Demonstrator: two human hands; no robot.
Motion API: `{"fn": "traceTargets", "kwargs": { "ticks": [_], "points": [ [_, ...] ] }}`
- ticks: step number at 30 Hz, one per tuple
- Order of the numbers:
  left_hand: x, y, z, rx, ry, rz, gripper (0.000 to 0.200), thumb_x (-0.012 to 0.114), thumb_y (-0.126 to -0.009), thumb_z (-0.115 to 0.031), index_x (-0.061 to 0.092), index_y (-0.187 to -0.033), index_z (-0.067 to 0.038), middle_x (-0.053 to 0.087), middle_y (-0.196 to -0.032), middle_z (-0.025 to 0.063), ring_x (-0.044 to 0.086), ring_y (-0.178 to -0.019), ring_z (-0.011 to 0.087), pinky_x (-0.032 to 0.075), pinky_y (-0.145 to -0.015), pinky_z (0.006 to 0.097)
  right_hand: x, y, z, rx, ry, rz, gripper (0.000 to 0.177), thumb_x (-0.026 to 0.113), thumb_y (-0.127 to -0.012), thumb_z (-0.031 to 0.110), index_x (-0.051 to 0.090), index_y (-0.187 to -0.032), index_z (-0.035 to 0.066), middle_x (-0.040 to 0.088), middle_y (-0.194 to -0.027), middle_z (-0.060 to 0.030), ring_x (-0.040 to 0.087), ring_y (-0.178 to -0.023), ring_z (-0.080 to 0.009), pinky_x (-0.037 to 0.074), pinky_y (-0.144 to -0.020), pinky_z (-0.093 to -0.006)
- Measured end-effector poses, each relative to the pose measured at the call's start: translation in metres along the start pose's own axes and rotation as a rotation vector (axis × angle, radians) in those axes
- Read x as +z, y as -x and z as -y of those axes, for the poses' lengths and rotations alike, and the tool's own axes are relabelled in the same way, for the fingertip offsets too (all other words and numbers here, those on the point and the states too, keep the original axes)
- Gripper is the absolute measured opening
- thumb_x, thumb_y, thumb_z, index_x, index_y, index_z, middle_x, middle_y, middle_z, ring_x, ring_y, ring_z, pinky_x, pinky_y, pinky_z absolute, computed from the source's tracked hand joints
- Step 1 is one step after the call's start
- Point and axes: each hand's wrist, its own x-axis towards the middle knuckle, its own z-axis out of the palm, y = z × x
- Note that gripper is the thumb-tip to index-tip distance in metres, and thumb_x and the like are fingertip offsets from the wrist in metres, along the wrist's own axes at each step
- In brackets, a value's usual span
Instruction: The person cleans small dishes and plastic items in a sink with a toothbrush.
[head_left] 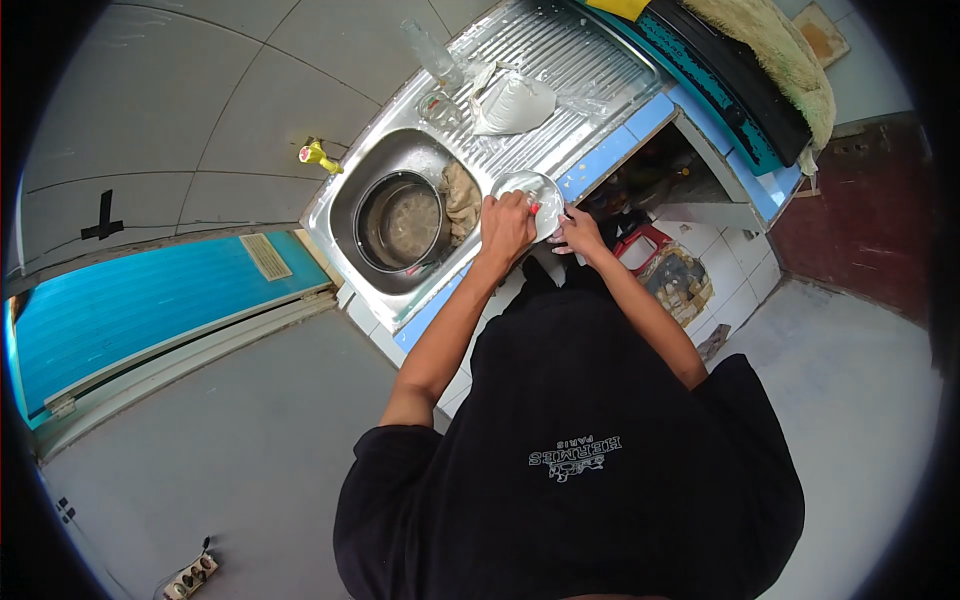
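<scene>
A pale, round plate point(528, 184) is held at the front edge of the sink counter, just right of the basin. My right hand point(580, 236) grips its near right rim, with the thumb and fingers closed on it. Over the plate's left side lies my left hand point(508, 228), its fingers bent and closed against the inner surface. A small red spot shows by these fingertips; what they hold is hidden. A wet brownish cloth point(461, 203) hangs at the basin's right side, near my left hand.
A dark round pot point(401, 222) with cloudy water stands in the steel basin point(350, 165), below a yellow tap point(318, 156). On the ribbed drainboard point(590, 55) are a clear glass bottle point(432, 55), a glass point(438, 110) and a white crumpled bag point(515, 104). A teal-and-black appliance point(715, 85) stands right.
</scene>
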Motion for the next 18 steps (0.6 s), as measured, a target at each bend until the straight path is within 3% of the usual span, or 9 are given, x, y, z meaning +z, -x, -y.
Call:
{"fn": "traceTargets", "kwargs": {
  "ticks": [9, 13, 18],
  "points": [
    [-0.038, 0.015, 0.002, -0.004, 0.127, 0.145, 0.02, 0.06, -0.07, -0.013, 0.067, -0.088, -0.013, 0.06, -0.074, 0.0064, 0.057, -0.075, 0.0237, 0.033, -0.068, 0.0377, -0.002, 0.005, 0.002, -0.035, 0.07, -0.016, 0.044, 0.044, -0.095, 0.015, 0.036, -0.138, 0.013, 0.062, -0.082, -0.0117, 0.066, -0.072, -0.0201, 0.056, -0.057, -0.0337],
    [-0.033, 0.005, 0.021, -0.01, -0.03, 0.081, 0.012, 0.059, -0.07, -0.012, 0.064, -0.08, -0.014, 0.059, -0.074, 0.0056, 0.057, -0.075, 0.0229, 0.033, -0.068, 0.0371, -0.004, 0.002, 0.004, 0.0, 0.034, 0.049, 0.044, 0.042, -0.097, 0.019, 0.033, -0.141, 0.015, 0.058, -0.082, -0.0063, 0.062, -0.073, -0.0165, 0.056, -0.06, -0.0337],
    [-0.023, 0.01, 0.012, -0.02, -0.037, 0.04, 0.011, 0.058, -0.068, -0.013, 0.061, -0.076, -0.006, 0.06, -0.075, 0.0084, 0.057, -0.073, 0.0246, 0.032, -0.067, 0.0383, -0.003, -0.002, -0.001, 0.014, -0.006, 0.041, 0.045, 0.041, -0.097, 0.018, 0.032, -0.141, 0.013, 0.057, -0.079, -0.006, 0.063, -0.072, -0.0165, 0.056, -0.061, -0.0329]
  ]
}}
